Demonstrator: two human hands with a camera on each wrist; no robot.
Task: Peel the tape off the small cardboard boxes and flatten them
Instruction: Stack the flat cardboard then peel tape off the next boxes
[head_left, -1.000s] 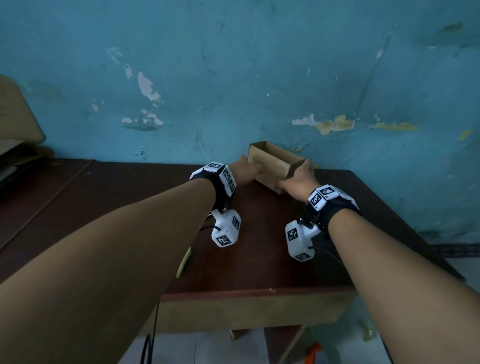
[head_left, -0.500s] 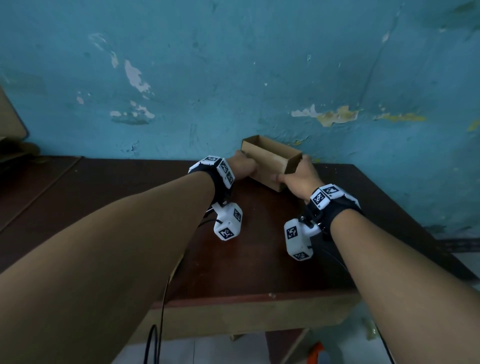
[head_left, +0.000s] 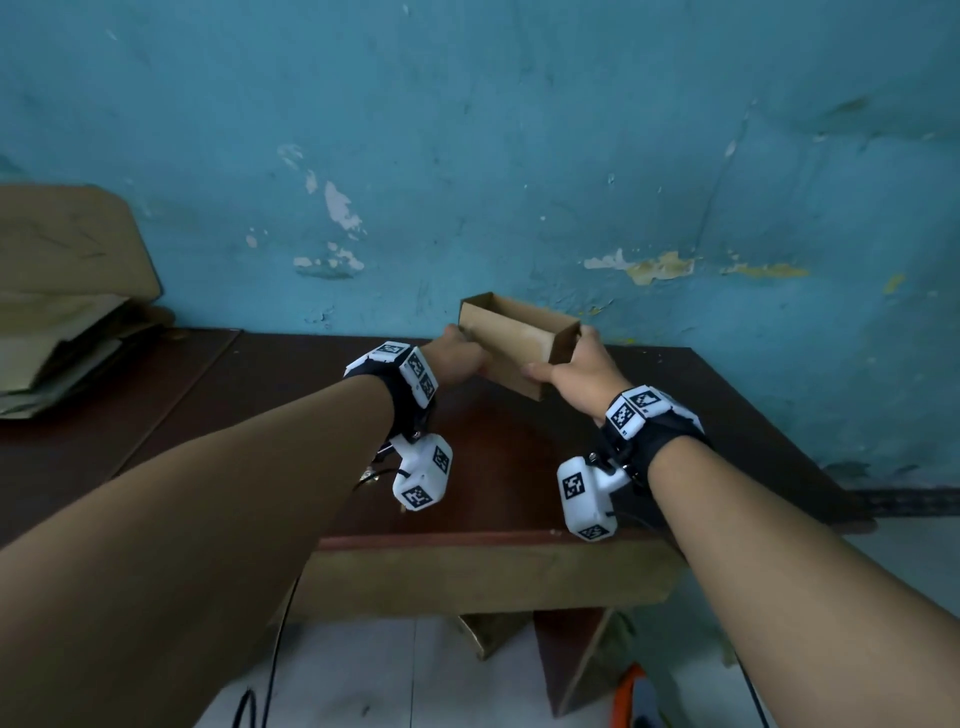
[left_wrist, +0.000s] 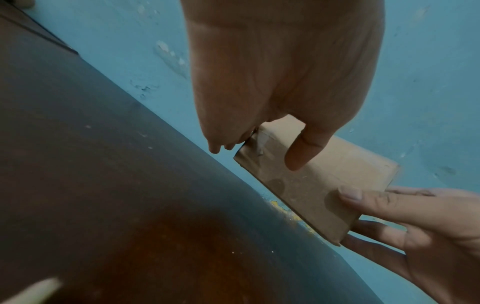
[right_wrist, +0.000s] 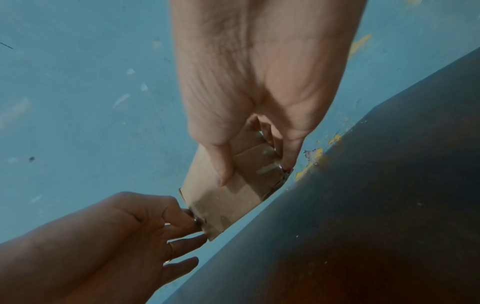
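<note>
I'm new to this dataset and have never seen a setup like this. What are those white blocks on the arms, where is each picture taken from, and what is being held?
No machine here: a person works bare-handed. The white blocks strapped under each wrist look like small cameras with printed markers. The wide picture comes from a camera on the head, looking down; the other two look along each hand from below. The left hand and right hand each grip one end of a small open cardboard box, held above a dark wooden table against a blue wall. The wrist views show scraps of tape on the box. A stack of cardboard lies at far left.
</note>
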